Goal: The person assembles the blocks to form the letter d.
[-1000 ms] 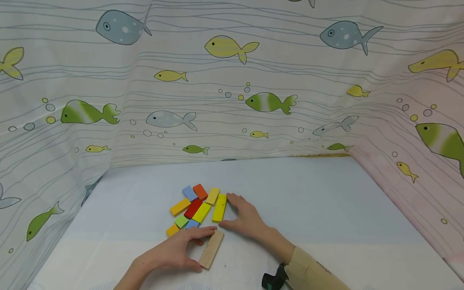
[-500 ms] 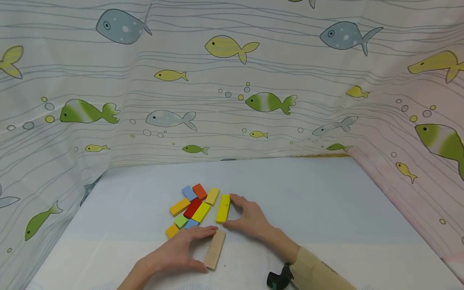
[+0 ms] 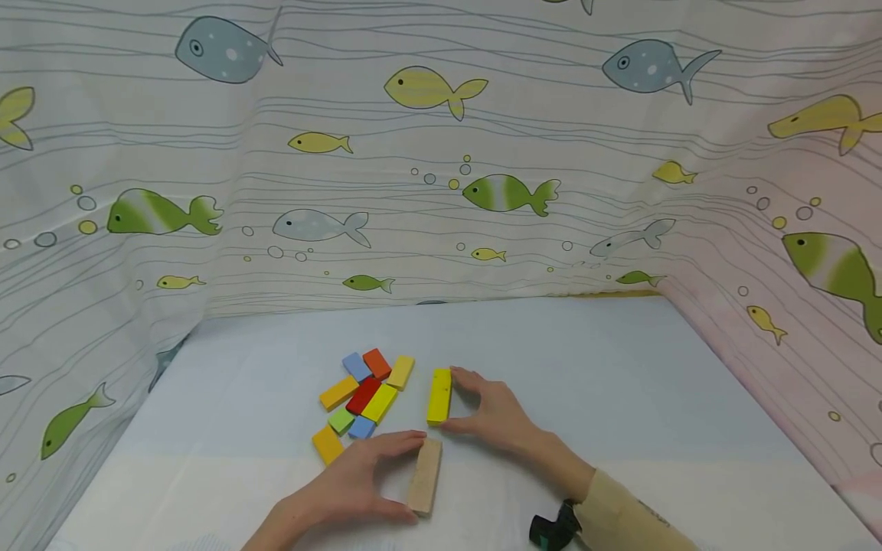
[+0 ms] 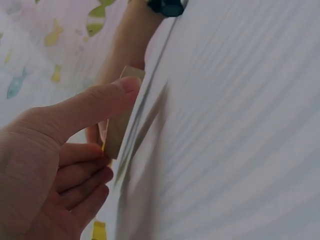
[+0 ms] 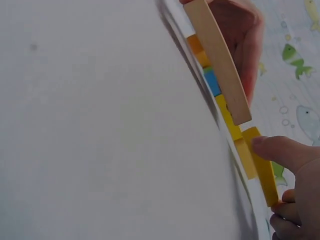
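My left hand [image 3: 351,482] pinches a plain wooden block [image 3: 425,478] by its two ends, thumb at the near end and fingers at the far end. A yellow block [image 3: 439,398] stands just beyond it, gripped the same way by my right hand [image 3: 499,417]. In the right wrist view the thumb presses one end of this yellow block [image 5: 262,170]. The left wrist view has the left thumb on the end of the wooden block [image 4: 127,115]. Both blocks look to be on or just above the white surface; I cannot tell which.
Left of the hands lies a loose cluster of coloured blocks, among them a red block [image 3: 363,396], an orange-red block [image 3: 377,363] and a green block [image 3: 341,420]. A fish-printed cloth [image 3: 427,191] walls the white table surface [image 3: 586,383] at the back and sides.
Both hands have slid to the right with their blocks. The yellow block is now farther from the cluster, and both held blocks have turned slightly more upright in the head view.
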{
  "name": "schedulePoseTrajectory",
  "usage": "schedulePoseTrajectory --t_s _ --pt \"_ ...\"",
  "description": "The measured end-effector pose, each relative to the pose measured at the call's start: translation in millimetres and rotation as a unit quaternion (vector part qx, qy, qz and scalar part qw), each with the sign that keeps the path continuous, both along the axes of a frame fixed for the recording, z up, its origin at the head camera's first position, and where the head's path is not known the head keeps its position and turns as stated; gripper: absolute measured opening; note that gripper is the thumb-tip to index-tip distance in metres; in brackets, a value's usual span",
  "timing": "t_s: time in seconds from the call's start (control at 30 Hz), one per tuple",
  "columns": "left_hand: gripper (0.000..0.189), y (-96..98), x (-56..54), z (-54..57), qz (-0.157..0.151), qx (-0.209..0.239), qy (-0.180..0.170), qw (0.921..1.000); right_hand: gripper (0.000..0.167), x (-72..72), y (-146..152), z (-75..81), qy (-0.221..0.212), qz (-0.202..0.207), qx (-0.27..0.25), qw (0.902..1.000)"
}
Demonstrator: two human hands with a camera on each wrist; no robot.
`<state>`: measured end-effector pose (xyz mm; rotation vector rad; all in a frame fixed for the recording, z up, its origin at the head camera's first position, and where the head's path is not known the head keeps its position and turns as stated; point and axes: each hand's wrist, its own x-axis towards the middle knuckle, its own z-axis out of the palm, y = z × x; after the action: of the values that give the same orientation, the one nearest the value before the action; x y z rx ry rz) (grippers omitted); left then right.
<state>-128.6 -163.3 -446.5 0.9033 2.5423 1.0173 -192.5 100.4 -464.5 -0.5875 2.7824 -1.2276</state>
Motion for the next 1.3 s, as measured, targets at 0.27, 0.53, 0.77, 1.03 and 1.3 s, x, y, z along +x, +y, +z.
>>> schedulePoseTrajectory --t_s 0.27,0.53,0.77,1.03,1.3 --pt "0.083 17.8 4.7 -0.6 -0.012 0.007 -0.013 0.9998 0.087 3.5 20 -1.7 0.007 0.002 0.003 1.0" --pt "0.083 36.5 6.6 0.5 -0.02 0.016 -0.005 0.9997 0.087 8.1 38 -0.2 0.011 -0.004 0.001 0.9999" --pt "0.083 49.3 9.7 3.8 -0.023 0.001 0.001 0.9997 0.087 9.2 54 -0.6 0.016 0.003 0.002 0.9999" --pt "0.084 64.9 12.0 2.1 -0.028 -0.009 0.007 0.9995 0.086 10.2 71 0.5 0.016 0.007 0.002 0.9998" --pt "0.083 83.0 12.2 7.0 -0.023 -0.026 0.003 0.9994 0.086 10.9 85 0.9 -0.001 0.013 0.016 0.9998"
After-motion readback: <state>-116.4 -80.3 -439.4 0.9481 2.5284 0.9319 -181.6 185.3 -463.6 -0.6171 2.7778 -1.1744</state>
